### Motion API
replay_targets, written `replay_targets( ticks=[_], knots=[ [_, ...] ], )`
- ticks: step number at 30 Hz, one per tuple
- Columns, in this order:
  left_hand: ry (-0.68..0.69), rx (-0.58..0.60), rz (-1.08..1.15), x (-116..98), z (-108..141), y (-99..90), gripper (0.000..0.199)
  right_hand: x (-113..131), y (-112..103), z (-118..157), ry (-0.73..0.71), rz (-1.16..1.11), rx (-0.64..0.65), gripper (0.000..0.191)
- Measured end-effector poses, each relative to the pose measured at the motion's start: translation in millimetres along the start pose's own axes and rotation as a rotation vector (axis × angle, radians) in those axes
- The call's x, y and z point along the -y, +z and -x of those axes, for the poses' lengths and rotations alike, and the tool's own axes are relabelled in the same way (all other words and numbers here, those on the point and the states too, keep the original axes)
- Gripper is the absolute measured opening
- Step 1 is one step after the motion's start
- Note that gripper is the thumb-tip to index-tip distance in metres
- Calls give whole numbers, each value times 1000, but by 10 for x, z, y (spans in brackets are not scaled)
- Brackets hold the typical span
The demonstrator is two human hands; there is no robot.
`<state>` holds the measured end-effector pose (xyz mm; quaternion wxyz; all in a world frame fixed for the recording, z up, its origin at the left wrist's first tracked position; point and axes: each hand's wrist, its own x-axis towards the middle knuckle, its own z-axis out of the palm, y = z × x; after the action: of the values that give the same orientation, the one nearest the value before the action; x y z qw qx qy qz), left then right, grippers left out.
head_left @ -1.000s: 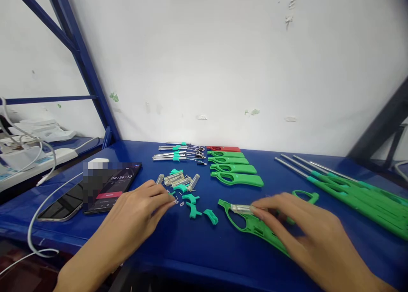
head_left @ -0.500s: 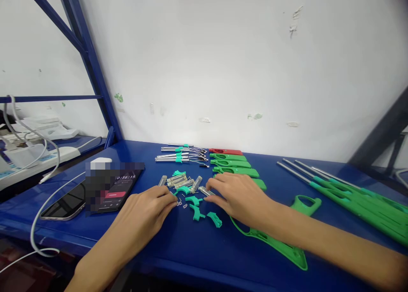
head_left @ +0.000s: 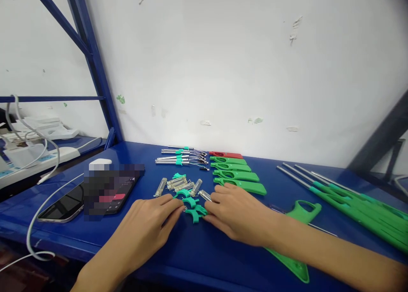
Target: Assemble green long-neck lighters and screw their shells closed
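Note:
Both hands work close together at a small pile of teal plastic trigger pieces (head_left: 193,216) on the blue table. My left hand (head_left: 156,219) is closed, its thumb and index finger pinched at the pile's left edge. A tiny shiny bit shows by those fingertips, too small to name. My right hand (head_left: 232,211) has curled fingers, with the thumb and fingertips against a teal trigger piece (head_left: 200,210) on the pile's right side. Several clear fuel tubes (head_left: 177,183) lie just behind the pile, and one clear tube (head_left: 205,195) is beside my right fingers.
Green lighter housings (head_left: 239,185) and a red one (head_left: 226,155) lie in a row behind. Metal rods with wires (head_left: 172,160) sit left of them. Long green lighters (head_left: 357,202) lie right; a loose green housing (head_left: 304,213) is under my right forearm. Phones (head_left: 62,205) lie left.
The teal trigger pieces are now bunched closer together; the rightmost one has moved left with my right hand. My left hand has shifted slightly right and nearer the pile.

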<state>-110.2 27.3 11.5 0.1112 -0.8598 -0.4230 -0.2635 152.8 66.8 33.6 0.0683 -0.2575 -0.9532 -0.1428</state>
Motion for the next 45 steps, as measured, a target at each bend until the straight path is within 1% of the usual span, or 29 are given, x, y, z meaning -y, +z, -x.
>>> replay_targets(
  ticks=[3, 5, 7, 9, 11, 14, 17, 18, 19, 21, 23, 26, 28, 30, 34, 36, 39, 41, 42, 44, 45],
  knots=[
    [14, 0, 5, -19, 17, -2, 42, -137, -35, -102, 20, 9, -10, 32],
    [26, -12, 20, -36, 26, 9, 42, -232, -130, -15, 59, 11, -26, 38],
    [42, -24, 55, -65, 31, 26, 41, -309, -255, 200, 117, 10, -48, 41],
    [70, -35, 102, -106, 30, 49, 40, -349, -371, 494, 180, 10, -66, 40],
    [102, -54, 140, -152, 23, 75, 37, -342, -442, 793, 225, -2, -53, 37],
    [134, -81, 164, -200, 12, 121, 33, -274, -444, 1133, 264, -45, -32, 32],
    [166, -110, 154, -197, 16, 157, 30, -242, -401, 1332, 218, -23, -55, 27],
    [177, -124, 147, -188, 21, 164, 29, -258, -393, 1390, 205, -10, -71, 29],
    [185, -135, 142, -176, 27, 169, 27, -290, -391, 1453, 198, 5, -87, 35],
    [192, -143, 142, -154, 37, 174, 23, -389, -390, 1605, 205, 51, -105, 54],
    [202, -143, 155, -142, 40, 177, 21, -503, -384, 1774, 214, 118, -98, 68],
    [218, -147, 171, -140, 33, 178, 20, -634, -346, 1969, 230, 190, -73, 72],
    [223, -155, 175, -142, 27, 176, 19, -685, -303, 2018, 254, 161, -20, 69],
    [223, -152, 176, -142, 25, 171, 19, -726, -252, 2016, 300, 91, 26, 59],
    [216, -128, 178, -139, 30, 161, 20, -823, -186, 1990, 386, -17, 25, 33],
    [211, -122, 175, -142, 32, 157, 19, -856, -212, 1991, 387, -21, -26, 29],
    [215, -124, 185, -149, 31, 150, 19, -813, -333, 1971, 410, 40, -181, 32],
    [219, -130, 196, -152, 30, 145, 20, -709, -429, 1924, 416, 91, -291, 34],
    [220, -132, 199, -152, 31, 142, 20, -639, -467, 1891, 397, 112, -330, 34],
    [219, -139, 200, -150, 32, 139, 19, -485, -503, 1816, 321, 127, -363, 34],
    [220, -141, 200, -149, 32, 138, 19, -409, -500, 1780, 286, 110, -351, 35]
  ],
)
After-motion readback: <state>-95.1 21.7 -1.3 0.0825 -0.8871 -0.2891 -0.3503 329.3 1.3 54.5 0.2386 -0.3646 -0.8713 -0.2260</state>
